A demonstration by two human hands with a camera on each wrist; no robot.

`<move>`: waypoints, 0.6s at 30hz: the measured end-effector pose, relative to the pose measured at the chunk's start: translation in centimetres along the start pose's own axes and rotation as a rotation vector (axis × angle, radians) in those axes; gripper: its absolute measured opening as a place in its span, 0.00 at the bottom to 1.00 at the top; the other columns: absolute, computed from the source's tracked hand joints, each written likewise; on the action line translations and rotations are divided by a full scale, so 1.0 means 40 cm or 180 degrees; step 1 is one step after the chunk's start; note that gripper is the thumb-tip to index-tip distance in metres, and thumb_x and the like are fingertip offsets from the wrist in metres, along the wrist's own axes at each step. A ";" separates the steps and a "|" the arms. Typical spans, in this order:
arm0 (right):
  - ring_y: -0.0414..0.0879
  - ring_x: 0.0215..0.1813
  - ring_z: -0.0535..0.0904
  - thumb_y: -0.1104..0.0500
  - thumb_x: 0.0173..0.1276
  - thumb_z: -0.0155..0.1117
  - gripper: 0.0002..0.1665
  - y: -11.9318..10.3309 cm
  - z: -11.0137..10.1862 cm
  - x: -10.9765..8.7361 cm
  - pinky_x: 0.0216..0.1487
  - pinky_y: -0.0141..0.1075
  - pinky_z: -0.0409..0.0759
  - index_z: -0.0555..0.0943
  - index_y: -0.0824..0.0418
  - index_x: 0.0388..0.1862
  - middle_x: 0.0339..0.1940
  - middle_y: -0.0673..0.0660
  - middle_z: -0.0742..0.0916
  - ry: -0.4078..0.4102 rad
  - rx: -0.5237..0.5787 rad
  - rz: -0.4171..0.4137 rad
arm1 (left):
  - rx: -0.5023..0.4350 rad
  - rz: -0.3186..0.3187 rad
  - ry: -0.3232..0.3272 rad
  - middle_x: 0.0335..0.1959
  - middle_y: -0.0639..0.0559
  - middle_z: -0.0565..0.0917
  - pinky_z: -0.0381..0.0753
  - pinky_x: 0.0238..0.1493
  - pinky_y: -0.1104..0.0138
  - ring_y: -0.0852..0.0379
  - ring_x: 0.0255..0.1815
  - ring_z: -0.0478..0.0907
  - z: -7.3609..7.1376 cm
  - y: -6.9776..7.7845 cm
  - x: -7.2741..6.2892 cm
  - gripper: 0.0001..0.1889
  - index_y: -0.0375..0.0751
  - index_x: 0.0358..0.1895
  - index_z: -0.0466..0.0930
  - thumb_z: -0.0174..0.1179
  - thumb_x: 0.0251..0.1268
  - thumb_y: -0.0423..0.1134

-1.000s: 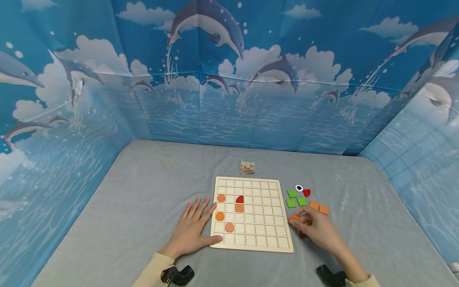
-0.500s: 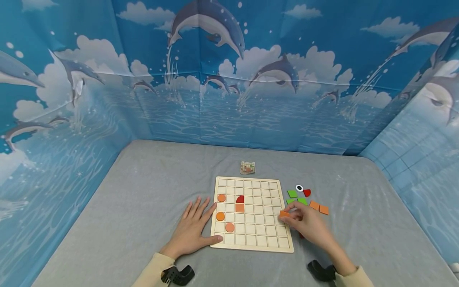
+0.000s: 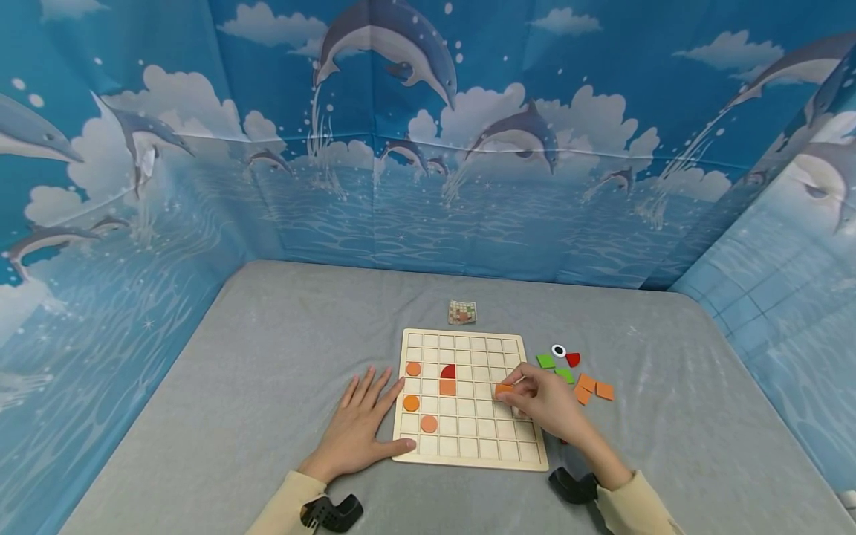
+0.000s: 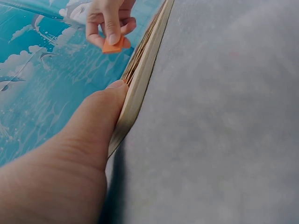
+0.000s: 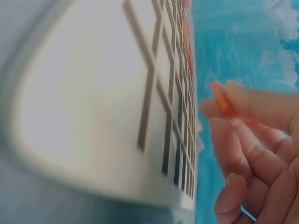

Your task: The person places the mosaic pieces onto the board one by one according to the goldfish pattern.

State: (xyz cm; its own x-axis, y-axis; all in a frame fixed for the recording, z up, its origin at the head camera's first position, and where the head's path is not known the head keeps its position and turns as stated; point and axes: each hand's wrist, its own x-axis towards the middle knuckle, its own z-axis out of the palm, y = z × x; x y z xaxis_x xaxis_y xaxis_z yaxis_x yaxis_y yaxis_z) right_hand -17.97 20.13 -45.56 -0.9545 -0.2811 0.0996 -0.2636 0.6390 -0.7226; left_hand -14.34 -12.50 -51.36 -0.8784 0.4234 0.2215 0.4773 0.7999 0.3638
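Observation:
A pale wooden grid board [image 3: 468, 429] lies on the grey cloth. My left hand [image 3: 361, 427] rests spread at its left side, the thumb on the front left corner. Over the right part of the board, my right hand [image 3: 545, 401] pinches an orange square tile [image 3: 503, 389] between thumb and fingers. In the left wrist view the orange tile [image 4: 113, 45] is held above the board's surface. Orange discs [image 3: 429, 423] sit in cells at the left. Farther in, a red quarter-round tile [image 3: 448, 371] sits directly behind another orange square [image 3: 447, 387].
Right of the board lie green squares [image 3: 545, 361], a white disc with a black centre [image 3: 558, 350], a red rounded piece [image 3: 573, 360] and several orange squares [image 3: 605, 391]. A small patterned card [image 3: 462, 312] lies behind the board. A dolphin-print curtain [image 3: 428, 208] encloses the table.
My right hand has moved left with the orange square tile, from beside the board to over its right part. More loose orange squares now show. My left hand has stayed put.

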 end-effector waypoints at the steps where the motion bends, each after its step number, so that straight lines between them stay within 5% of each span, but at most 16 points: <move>1: 0.42 0.19 0.76 0.59 0.55 0.75 0.11 -0.002 0.004 0.005 0.18 0.33 0.72 0.80 0.55 0.33 0.20 0.47 0.83 0.0000 0.0005 -0.0015 | 0.0002 -0.0004 -0.0009 0.75 0.45 0.51 0.37 0.70 0.48 0.43 0.75 0.40 0.000 0.000 0.000 0.50 0.47 0.75 0.54 0.49 0.54 0.75; 18: 0.39 0.22 0.71 0.57 0.52 0.77 0.14 -0.037 0.065 0.069 0.23 0.33 0.70 0.77 0.49 0.24 0.21 0.42 0.78 -0.0059 -0.0136 -0.0344 | 0.0057 0.0004 -0.0008 0.75 0.45 0.52 0.38 0.70 0.49 0.43 0.75 0.40 -0.004 0.002 0.000 0.50 0.46 0.75 0.55 0.49 0.54 0.75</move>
State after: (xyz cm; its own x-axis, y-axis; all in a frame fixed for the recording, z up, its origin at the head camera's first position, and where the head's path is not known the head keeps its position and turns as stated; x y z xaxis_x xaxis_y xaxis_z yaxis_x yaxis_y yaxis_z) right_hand -19.85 16.53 -45.98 -0.9176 -0.3630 0.1623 -0.3709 0.6342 -0.6784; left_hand -14.29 -12.48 -51.20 -0.8779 0.4255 0.2197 0.4779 0.8069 0.3472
